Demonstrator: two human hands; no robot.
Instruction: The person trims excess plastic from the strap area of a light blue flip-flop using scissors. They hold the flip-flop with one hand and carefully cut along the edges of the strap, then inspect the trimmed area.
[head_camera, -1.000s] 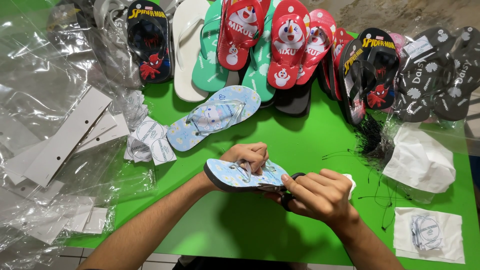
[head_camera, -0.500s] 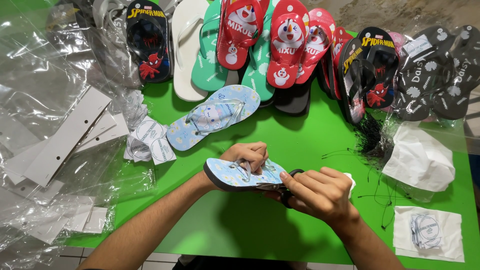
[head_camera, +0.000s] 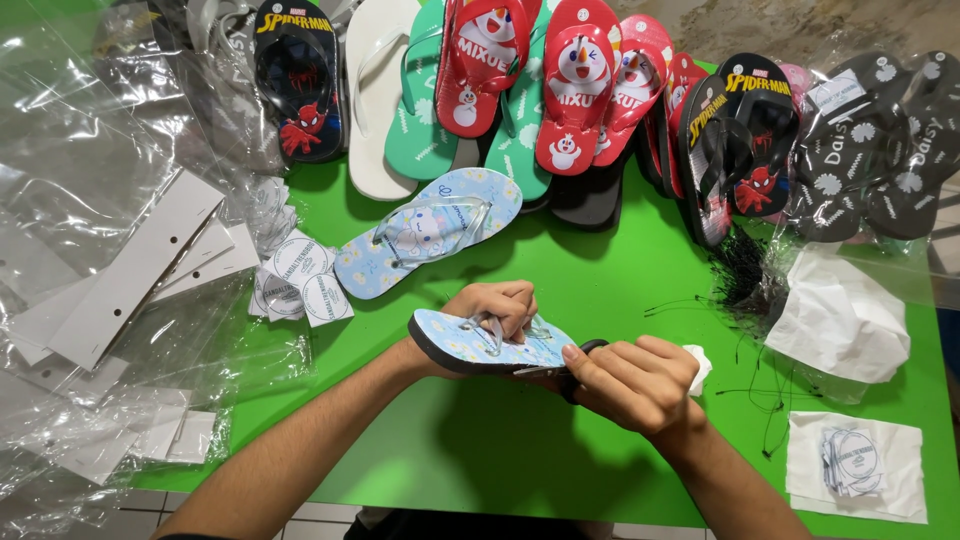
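Green bench (head_camera: 600, 300), strewn with sandals along its far edge and clear plastic bags (head_camera: 90, 200) at the left. Both forearms reach in from below, meeting at the middle. The left hand (head_camera: 495, 310) curls over a pale blue flip-flop (head_camera: 480, 345), its fingers pinching the strap, lifting the sole just above the bench. The right hand (head_camera: 630, 385) grips a small black-handled tool (head_camera: 585, 352) at the flip-flop's end, fingers pressed together around it. The matching blue flip-flop (head_camera: 430, 235) lies just beyond. A clear bag at right holds round paper tags (head_camera: 850, 460).
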